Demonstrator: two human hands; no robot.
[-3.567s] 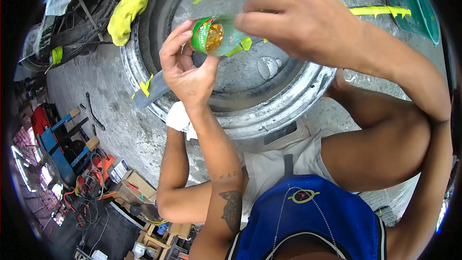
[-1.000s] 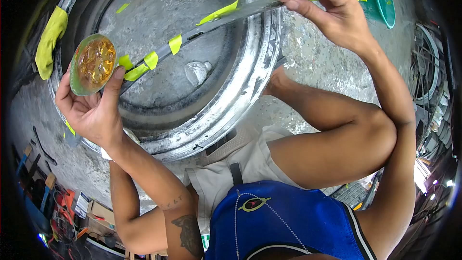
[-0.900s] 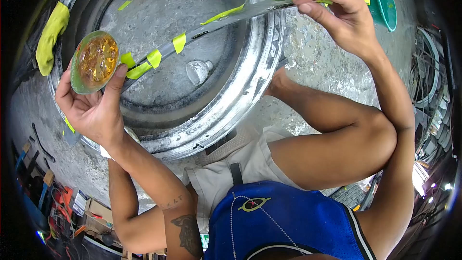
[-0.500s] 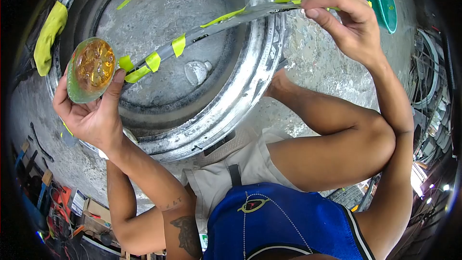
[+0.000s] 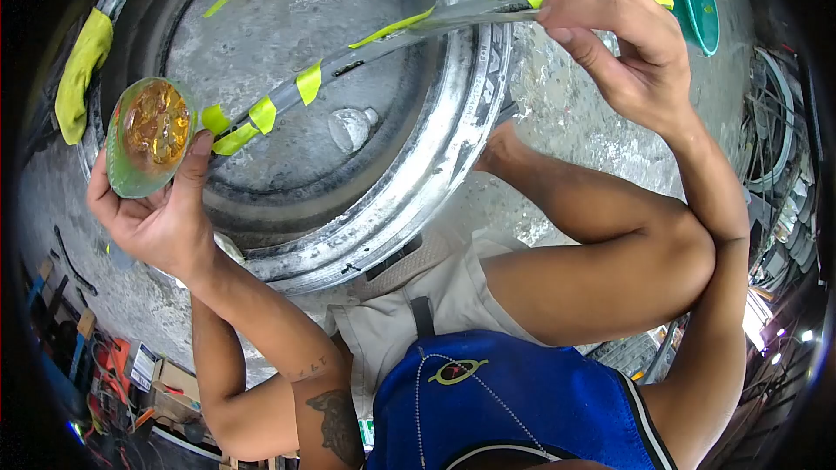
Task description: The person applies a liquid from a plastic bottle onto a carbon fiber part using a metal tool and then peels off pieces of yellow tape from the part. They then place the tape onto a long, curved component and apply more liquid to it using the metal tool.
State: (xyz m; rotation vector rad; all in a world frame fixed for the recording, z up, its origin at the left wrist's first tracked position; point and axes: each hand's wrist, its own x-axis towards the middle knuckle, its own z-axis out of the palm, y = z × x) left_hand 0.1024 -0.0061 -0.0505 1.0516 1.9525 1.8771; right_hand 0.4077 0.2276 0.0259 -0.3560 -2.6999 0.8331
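My left hand [image 5: 161,218] grips a round translucent greenish piece with an amber centre [image 5: 157,126], and its thumb presses by the lower end of a long dark strip [image 5: 357,59]. Several yellow-green tape pieces [image 5: 309,83] are stuck along the strip. It slants up to the right, above a large tire [image 5: 409,200]. At its upper end my right hand [image 5: 623,43] pinches the strip between thumb and fingers. A bit of strip with yellow tape [image 5: 660,0] shows beyond that hand.
A green bucket [image 5: 697,4] stands behind my right hand. A yellow-green cloth [image 5: 83,78] hangs over the tire's left side. A clear bottle-shaped item [image 5: 353,129] lies inside the tire ring. Coiled wires [image 5: 779,122] are at right, tools and boxes [image 5: 170,392] at lower left.
My left hand and the round piece have moved slightly left and down. The strip has shifted a little left with them. My right hand keeps its pinch in nearly the same place.
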